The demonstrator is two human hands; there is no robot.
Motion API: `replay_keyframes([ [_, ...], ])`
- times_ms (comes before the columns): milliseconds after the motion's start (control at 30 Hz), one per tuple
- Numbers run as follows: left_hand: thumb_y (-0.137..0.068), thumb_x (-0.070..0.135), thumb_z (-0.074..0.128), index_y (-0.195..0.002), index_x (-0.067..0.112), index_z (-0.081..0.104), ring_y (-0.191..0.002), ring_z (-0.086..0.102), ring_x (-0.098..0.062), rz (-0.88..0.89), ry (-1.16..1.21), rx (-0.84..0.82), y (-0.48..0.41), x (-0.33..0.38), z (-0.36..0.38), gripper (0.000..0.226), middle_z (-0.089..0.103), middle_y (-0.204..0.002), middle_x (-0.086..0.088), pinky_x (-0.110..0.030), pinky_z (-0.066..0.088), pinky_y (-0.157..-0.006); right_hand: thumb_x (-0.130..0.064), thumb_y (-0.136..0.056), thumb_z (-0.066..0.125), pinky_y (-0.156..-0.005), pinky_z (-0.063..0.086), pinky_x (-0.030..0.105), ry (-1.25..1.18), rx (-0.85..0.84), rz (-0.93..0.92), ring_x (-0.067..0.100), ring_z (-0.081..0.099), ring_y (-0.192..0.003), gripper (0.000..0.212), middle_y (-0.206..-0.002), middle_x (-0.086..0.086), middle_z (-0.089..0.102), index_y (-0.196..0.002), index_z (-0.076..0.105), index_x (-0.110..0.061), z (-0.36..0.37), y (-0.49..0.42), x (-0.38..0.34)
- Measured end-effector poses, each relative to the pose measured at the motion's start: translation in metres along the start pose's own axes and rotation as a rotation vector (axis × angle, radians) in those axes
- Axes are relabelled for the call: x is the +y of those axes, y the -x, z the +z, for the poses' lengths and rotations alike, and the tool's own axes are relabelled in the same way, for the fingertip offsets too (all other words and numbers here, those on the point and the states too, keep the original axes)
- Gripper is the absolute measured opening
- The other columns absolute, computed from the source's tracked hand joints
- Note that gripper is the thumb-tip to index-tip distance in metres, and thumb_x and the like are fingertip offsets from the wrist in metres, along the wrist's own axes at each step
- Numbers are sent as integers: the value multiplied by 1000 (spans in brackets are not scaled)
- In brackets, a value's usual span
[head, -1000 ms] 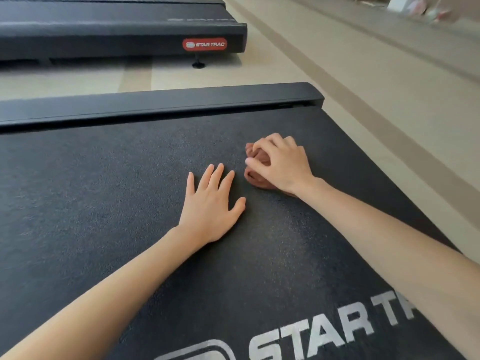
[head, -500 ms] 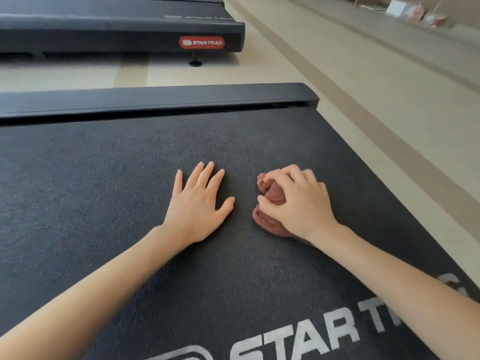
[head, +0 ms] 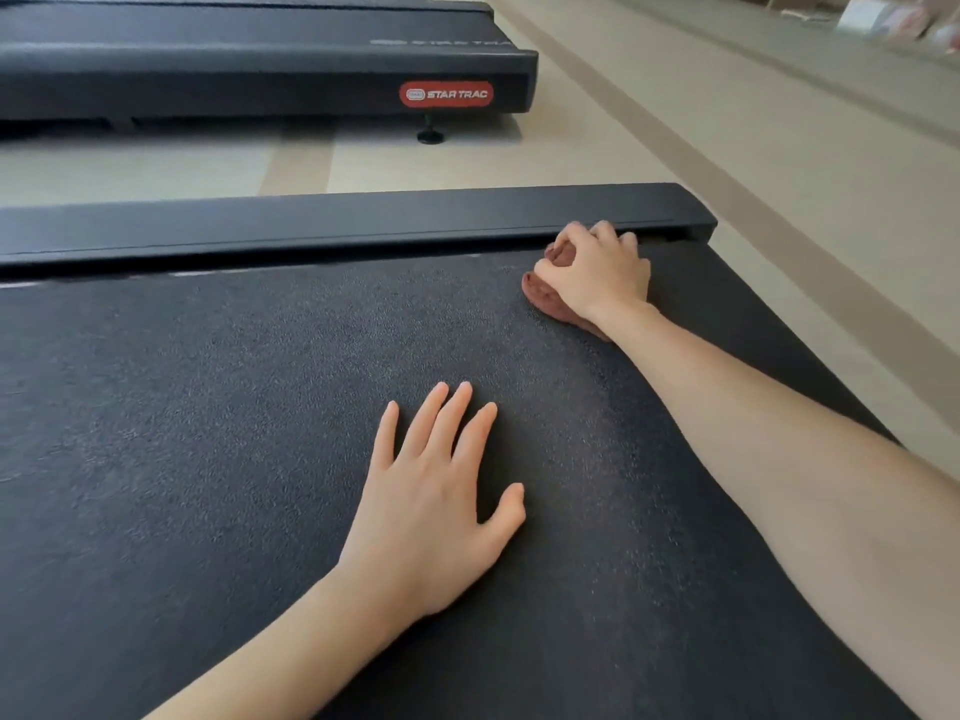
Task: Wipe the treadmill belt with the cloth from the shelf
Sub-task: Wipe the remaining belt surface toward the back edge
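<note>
The black textured treadmill belt (head: pixel 218 433) fills most of the view. My right hand (head: pixel 597 275) grips a bunched reddish-brown cloth (head: pixel 543 298) and presses it on the belt at its far right corner, fingertips against the black side rail (head: pixel 337 220). Most of the cloth is hidden under that hand. My left hand (head: pixel 436 506) lies flat on the middle of the belt, fingers spread and straight, holding nothing.
A second black treadmill (head: pixel 260 70) with a red STAR TRAC badge (head: pixel 445 94) stands beyond a strip of pale floor (head: pixel 363 163). More pale floor (head: pixel 779 148) runs along the right of the belt. Blurred small items (head: pixel 883 18) sit far right.
My right hand has slid the cloth away from me, from beside my left hand to the belt's far right corner by the rail. My left hand stays flat on the belt.
</note>
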State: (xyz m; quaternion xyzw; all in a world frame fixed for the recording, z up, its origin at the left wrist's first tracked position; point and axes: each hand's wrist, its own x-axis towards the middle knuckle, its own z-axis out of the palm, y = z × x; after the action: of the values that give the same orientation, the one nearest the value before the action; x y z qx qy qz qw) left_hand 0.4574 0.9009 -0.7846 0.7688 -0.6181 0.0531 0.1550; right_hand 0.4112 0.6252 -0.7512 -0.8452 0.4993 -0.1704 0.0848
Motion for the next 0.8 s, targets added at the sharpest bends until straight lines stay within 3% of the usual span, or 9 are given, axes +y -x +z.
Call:
replay_keyframes([
  [100, -83, 56, 33, -135, 14, 52, -137, 35, -26, -14, 6, -33, 0, 1, -4, 69, 45, -145, -8, -54, 23, -111, -53, -84, 50, -95, 35, 46, 27, -44, -58, 32, 38, -121, 34, -125, 3, 48, -109, 56, -30, -7, 16, 0],
  [300, -74, 68, 6, -149, 24, 27, -146, 6, -16, -57, 23, -162, 0, 5, -14, 90, 18, -158, 1, -42, -1, -118, -50, -86, 50, -88, 38, 39, 14, -86, -260, 26, 42, -114, 29, -123, -3, 51, -109, 56, -33, -36, 126, 8],
  [467, -95, 55, 29, -150, 22, 21, -146, 2, -17, -56, -11, -210, 1, 6, -16, 65, 12, -159, -1, -43, 0, -118, -56, -76, 41, -81, 44, 40, -63, -130, -389, 20, 46, -99, 44, -113, -10, 54, -105, 62, -31, -76, 252, 37],
  [600, -96, 49, 35, -150, 19, 24, -146, 3, -19, -56, 4, -223, 2, 9, -20, 63, 14, -159, -2, -43, 2, -118, -52, -80, 49, -87, 41, 36, -30, -165, -393, 19, 46, -107, 41, -121, -8, 51, -115, 57, -33, -108, 331, 71],
  [700, -96, 53, 31, -150, 19, 24, -146, 3, -22, 7, -2, -253, 13, 20, -22, 64, 15, -158, -2, -44, 3, -118, -55, -83, 48, -97, 35, 35, -3, -213, -361, 17, 40, -118, 43, -130, -9, 46, -121, 50, -37, -128, 369, 91],
  [800, -83, 63, 12, -148, 20, 30, -146, 7, -21, 139, 36, -247, 27, 41, -30, 80, 19, -157, -1, -44, 5, -118, -64, -83, 43, -104, 29, 38, 47, -289, -321, 15, 28, -127, 51, -140, -13, 34, -130, 37, -44, -146, 388, 103],
])
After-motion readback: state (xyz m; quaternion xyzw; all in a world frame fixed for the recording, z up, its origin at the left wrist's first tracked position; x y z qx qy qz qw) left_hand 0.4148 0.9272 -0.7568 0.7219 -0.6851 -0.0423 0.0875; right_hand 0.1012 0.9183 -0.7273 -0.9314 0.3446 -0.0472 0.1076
